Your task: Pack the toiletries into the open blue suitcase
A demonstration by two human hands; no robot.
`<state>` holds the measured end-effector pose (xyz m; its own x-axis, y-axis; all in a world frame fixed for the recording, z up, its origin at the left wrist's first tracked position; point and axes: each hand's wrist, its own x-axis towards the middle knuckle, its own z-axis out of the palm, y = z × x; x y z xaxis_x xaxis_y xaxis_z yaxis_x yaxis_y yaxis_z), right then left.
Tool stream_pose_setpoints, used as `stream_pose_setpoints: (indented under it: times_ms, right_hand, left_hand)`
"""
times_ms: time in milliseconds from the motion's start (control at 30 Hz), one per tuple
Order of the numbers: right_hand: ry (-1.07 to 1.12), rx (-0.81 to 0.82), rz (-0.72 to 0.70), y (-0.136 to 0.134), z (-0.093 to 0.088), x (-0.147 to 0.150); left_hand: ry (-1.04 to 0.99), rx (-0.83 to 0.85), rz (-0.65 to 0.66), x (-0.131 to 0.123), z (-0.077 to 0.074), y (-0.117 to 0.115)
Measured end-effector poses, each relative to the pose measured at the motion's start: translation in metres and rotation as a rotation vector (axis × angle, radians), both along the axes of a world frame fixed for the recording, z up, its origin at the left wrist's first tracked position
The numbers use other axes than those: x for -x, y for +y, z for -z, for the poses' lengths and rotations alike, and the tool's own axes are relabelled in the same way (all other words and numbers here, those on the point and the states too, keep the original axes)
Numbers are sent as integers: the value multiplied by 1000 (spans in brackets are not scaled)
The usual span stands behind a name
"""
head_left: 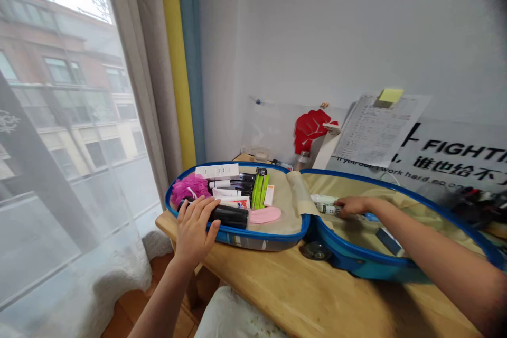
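An open blue suitcase (257, 243) lies on the wooden table. My left hand (197, 224) rests with fingers spread on a black bottle (232, 216) in the left half. Around it are a purple bath puff (190, 188), a white box (217, 171), white tubes (222, 193), green-packaged items (260, 191), a small white-and-orange box (269, 195) and a flat pink item (265, 215). In the right half, my right hand (352, 207) has its fingers closed at the end of a white tube with a green label (328, 209); its fingertips are partly hidden.
A dark blue box (388, 241) lies in the right half, below my right forearm. Dark clutter (471, 211) stands beyond the case. Papers (376, 127) and a poster (455, 153) are against the wall. Curtains (174, 63) hang at the left.
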<state>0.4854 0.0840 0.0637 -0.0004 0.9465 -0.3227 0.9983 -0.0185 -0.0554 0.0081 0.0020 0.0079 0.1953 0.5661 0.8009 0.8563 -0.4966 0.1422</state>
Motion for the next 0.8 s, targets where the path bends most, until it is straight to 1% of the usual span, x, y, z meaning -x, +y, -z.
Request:
stream_pose_setpoints:
  times_ms: [100,200,333,433,533,600,667,800]
  right_hand:
    - [36,116,15,-3,-10,-2]
    - [120,109,35,-12,-28,-2]
    - [286,-24,54,-25,-59,6]
    - [353,-181,53,-29,-82,24]
    - [396,-302,12,-29,-96,59]
    - [442,-339,-52,-28,-97,94]
    - [480,-339,-122,-28,-91,135]
    - [482,-283,-264,-25,-67,216]
  left_hand:
    - [-3,7,-3,0,1,0]
    - [-7,10,-2,1,3,1]
    - [-15,9,0,0,3,1]
    - [-17,5,3,0,3,1]
    - [-23,-3,6,-1,2,1]
    - [-24,-3,7,-1,2,0]
    - [-23,-2,6,0,2,0]
    - [-16,-14,8,0,1,0]
